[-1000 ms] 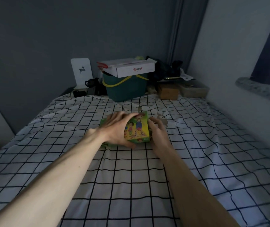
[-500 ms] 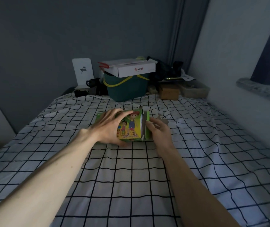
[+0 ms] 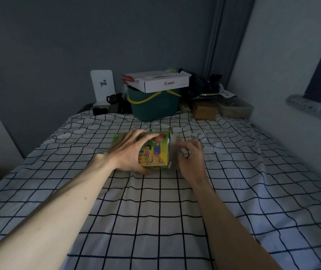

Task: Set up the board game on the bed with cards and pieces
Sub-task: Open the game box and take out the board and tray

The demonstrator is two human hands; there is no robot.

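Head view: our left fingers (image 3: 136, 136) curl over the game box (image 3: 156, 152), gripping its top and near edge; our right fingers (image 3: 187, 146) are loosely bent at its opened end flap, whether pinching it we cannot tell. Light, crushable cardboard, we judge; hold the corners. It rests mid-bed (image 3: 155, 221).

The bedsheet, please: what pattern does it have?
White with a black grid of squares, clearest in the head view.
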